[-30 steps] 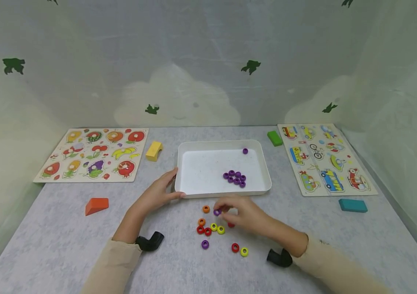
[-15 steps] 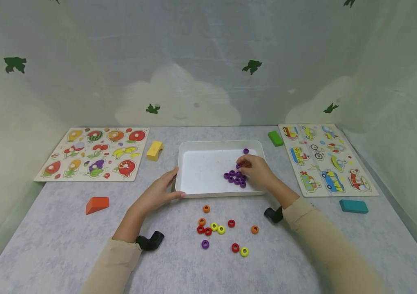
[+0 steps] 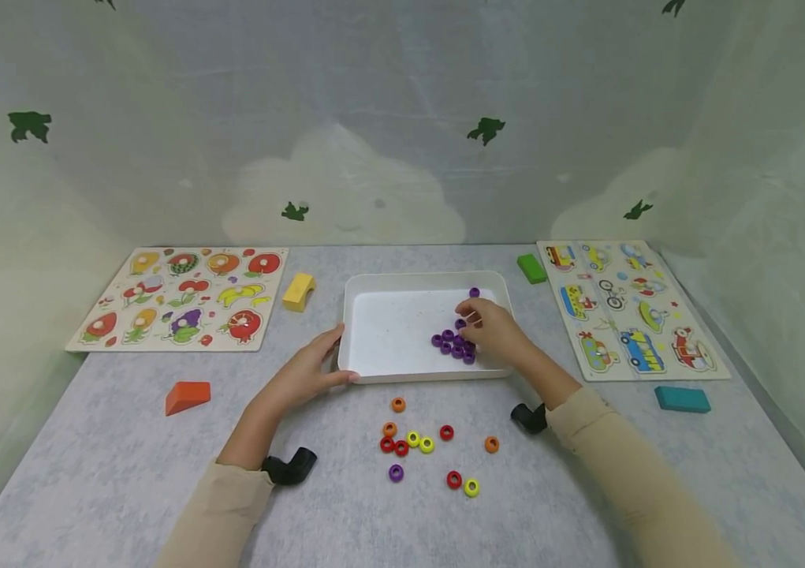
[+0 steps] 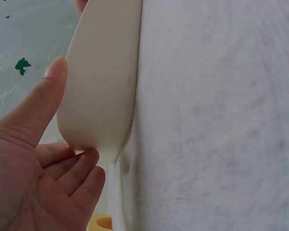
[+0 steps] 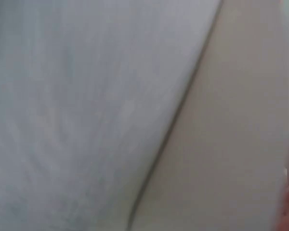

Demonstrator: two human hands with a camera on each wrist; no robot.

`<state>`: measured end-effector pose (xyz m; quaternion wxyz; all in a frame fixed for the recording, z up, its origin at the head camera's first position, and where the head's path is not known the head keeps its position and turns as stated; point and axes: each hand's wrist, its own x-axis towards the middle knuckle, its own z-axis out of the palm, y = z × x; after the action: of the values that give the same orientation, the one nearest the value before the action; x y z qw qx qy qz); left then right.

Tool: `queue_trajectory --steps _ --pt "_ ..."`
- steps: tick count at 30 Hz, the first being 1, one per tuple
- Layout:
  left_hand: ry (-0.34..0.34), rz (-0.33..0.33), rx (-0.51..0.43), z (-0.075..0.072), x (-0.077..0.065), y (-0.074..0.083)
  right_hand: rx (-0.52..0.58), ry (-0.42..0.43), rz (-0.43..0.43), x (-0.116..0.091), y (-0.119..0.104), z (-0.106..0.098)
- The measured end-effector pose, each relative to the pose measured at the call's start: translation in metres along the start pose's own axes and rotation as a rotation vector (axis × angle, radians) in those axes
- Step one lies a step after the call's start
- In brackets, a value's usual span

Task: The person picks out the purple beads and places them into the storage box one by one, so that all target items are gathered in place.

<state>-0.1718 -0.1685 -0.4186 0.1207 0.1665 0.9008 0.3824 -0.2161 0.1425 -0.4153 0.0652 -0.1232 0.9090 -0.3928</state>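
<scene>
A white tray (image 3: 391, 335) holds a cluster of purple beads (image 3: 448, 336), with one more purple bead (image 3: 474, 292) near its back right corner. My left hand (image 3: 306, 371) grips the tray's front left corner, its thumb along the front wall. In the left wrist view, the thumb (image 4: 57, 70) rests at the rim and the fingers bend against the end wall. My right hand (image 3: 497, 331) reaches over the tray's right side, fingertips spread around a purple bead (image 3: 460, 324) lying at the cluster's back. The right wrist view mostly shows the tray's outer wall (image 5: 221, 125).
In front of the tray lie loose red, orange and yellow beads (image 3: 412, 438) and one purple bead (image 3: 396, 473). Puzzle boards stand at left (image 3: 182, 300) and right (image 3: 622, 308). Yellow (image 3: 297, 292), orange (image 3: 187, 397), green (image 3: 531, 268) and teal blocks (image 3: 682, 398) lie around.
My right hand carried a purple bead from the table into the tray, then let it go beside the cluster, its fingers parting. The left hand stayed on the tray.
</scene>
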Motion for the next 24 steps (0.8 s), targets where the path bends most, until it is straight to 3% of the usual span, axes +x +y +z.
queue_trajectory --steps 6,11,17,24 --pt "-0.002 -0.006 -0.002 0.000 0.000 0.001 0.046 0.015 -0.268 -0.039 -0.029 0.004" --pt "0.005 -0.013 -0.007 0.000 0.000 0.000 0.133 -0.102 -0.426 -0.079 -0.053 0.022" --pt "0.007 -0.006 -0.007 0.000 0.000 0.000 0.184 -0.310 -0.472 -0.113 -0.066 0.056" --pt "0.011 0.006 -0.008 0.001 0.000 0.000 0.088 -0.398 -0.514 -0.125 -0.064 0.083"
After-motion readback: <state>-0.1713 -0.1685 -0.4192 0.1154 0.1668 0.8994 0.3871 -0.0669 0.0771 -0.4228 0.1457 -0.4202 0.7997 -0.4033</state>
